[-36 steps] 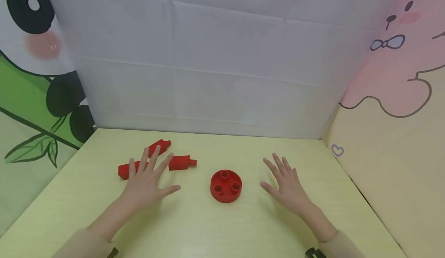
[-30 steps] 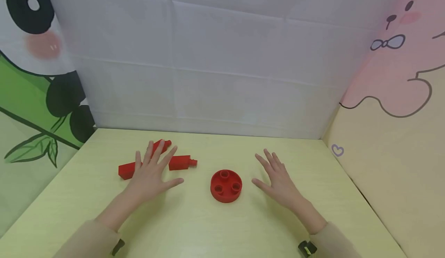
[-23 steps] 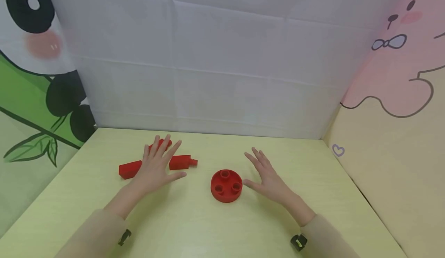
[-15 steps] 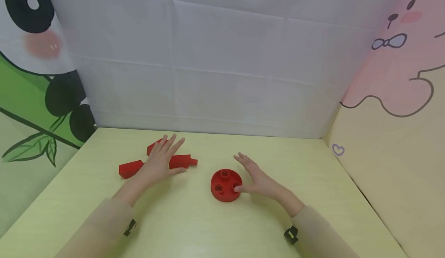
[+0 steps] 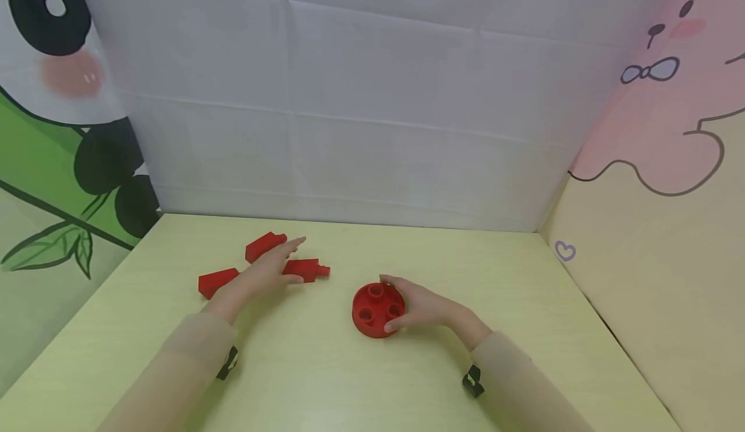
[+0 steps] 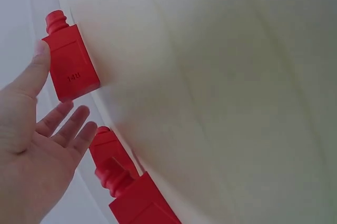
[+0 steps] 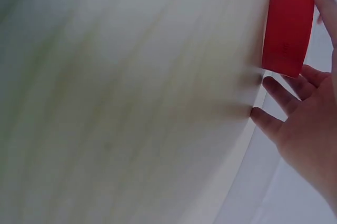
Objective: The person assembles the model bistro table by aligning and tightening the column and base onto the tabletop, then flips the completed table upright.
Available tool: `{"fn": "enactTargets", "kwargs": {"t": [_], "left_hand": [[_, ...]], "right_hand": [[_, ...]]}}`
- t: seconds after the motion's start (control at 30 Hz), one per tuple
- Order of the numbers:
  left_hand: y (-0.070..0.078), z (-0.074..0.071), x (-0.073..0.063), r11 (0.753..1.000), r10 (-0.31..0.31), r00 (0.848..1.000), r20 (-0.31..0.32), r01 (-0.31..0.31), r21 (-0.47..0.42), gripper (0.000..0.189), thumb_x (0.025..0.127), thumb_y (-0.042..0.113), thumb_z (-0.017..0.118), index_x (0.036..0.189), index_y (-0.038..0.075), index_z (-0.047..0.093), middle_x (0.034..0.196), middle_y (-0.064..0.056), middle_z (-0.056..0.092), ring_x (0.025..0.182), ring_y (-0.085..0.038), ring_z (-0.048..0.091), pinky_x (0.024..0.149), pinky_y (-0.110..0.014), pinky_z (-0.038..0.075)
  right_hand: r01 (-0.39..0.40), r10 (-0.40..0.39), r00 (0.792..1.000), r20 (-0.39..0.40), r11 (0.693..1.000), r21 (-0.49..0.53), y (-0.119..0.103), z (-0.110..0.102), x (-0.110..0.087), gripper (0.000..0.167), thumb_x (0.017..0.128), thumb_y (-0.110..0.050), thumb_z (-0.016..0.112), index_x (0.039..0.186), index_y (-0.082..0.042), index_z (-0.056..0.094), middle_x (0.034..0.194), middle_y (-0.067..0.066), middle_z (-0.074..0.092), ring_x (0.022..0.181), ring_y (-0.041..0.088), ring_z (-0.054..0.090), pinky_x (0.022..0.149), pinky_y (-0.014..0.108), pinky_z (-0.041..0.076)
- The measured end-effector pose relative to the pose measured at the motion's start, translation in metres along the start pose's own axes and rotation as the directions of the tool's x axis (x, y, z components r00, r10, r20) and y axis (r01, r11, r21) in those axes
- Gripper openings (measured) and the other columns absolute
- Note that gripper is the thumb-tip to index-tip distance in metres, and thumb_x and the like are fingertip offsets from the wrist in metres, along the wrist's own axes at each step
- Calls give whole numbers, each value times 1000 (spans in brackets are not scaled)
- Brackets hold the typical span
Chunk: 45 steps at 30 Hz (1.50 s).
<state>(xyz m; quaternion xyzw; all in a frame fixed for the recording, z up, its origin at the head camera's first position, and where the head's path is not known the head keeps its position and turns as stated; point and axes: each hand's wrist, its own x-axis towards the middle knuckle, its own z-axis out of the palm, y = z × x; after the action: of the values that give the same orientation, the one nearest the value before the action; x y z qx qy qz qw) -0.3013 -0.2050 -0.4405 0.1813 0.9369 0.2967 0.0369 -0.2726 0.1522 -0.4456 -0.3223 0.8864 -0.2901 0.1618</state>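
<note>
A red round base (image 5: 377, 306) with three raised sockets lies on the table, seen edge-on as a red band (image 7: 288, 24) in the right wrist view. My right hand (image 5: 423, 304) grips its right side, thumb at the near rim and fingers around the far side. My left hand (image 5: 262, 277) hovers by a red tapered block with a threaded neck (image 5: 301, 269), marked with small characters. In the left wrist view its thumb lies alongside that block (image 6: 72, 63), fingers spread near the wide end. The left hand's wrist partly covers a second such block (image 5: 217, 282).
A third red threaded block (image 5: 263, 247) lies behind the left hand. White cloth (image 5: 372, 128) stands along the table's back edge. Printed panels with a panda (image 5: 64, 96) and a pink animal (image 5: 675, 96) flank the sides.
My right hand has moved left and closed around the round base. My left hand has shifted forward and right, then lowered toward the right-hand threaded block. The red pieces stay put.
</note>
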Motion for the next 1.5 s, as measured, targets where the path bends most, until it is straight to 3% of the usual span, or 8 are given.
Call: {"fn": "enactTargets", "kwargs": {"t": [0.1, 0.27, 0.57, 0.8, 0.97, 1.23, 1.5], "left_hand": [[-1, -1, 0, 1000, -20, 1000, -4, 20, -4, 70, 85, 21, 71, 143, 7, 36, 134, -18, 48, 117, -36, 50, 94, -47, 46], [-1, 0, 0, 999, -16, 1000, -27, 17, 49, 43, 85, 14, 69, 123, 1, 54, 114, -14, 60, 102, -28, 56, 89, -43, 49], [1, 0, 0, 998, -4, 999, -34, 6, 69, 36, 85, 12, 70, 116, 0, 58, 106, -12, 63, 94, -25, 57, 85, -42, 50], [11, -4, -6, 997, -37, 999, -28, 39, 68, 39, 84, 14, 71, 118, 2, 58, 108, -10, 62, 93, -24, 57, 80, -38, 52], [22, -6, -11, 997, -21, 999, -48, 25, 68, 40, 84, 16, 72, 119, 4, 58, 108, -9, 62, 94, -24, 56, 79, -36, 53], [49, -9, -24, 992, 88, 989, -117, -76, 103, 41, 82, 18, 73, 119, 5, 59, 106, -6, 63, 88, -19, 58, 75, -32, 52], [84, -8, -35, 993, 98, 981, -166, -85, 79, 47, 81, 19, 75, 122, 5, 56, 103, -3, 64, 89, -18, 59, 72, -29, 52]], "right_hand": [[-2, 2, 1000, 0, 1000, -13, 0, 0, 0, 92, 74, -45, 77, 147, -12, 30, 137, -4, 46, 126, 16, 43, 98, 34, 44], [-15, 14, 1000, -19, 999, -31, 1, 1, 1, 89, 75, -48, 75, 146, -15, 32, 135, -4, 48, 125, 16, 44, 98, 35, 44], [-49, 48, 999, -18, 998, -30, -3, -1, 0, 89, 75, -47, 76, 146, -19, 32, 137, -5, 47, 128, 16, 42, 102, 37, 41], [-44, 44, 999, -14, 999, -29, -2, 0, 1, 88, 75, -49, 75, 146, -21, 32, 135, -6, 48, 126, 15, 43, 101, 36, 42], [-58, 58, 998, -20, 998, -18, -1, 1, 1, 89, 74, -49, 76, 146, -21, 32, 135, -6, 48, 125, 15, 44, 100, 36, 43], [-65, 66, 998, -19, 998, 3, -3, 2, 0, 90, 74, -48, 77, 146, -19, 32, 135, -7, 48, 125, 15, 43, 98, 35, 44], [-67, 67, 998, -20, 998, 8, -3, 1, 1, 88, 74, -46, 77, 145, -19, 34, 133, -6, 49, 123, 16, 44, 91, 32, 48]]}}
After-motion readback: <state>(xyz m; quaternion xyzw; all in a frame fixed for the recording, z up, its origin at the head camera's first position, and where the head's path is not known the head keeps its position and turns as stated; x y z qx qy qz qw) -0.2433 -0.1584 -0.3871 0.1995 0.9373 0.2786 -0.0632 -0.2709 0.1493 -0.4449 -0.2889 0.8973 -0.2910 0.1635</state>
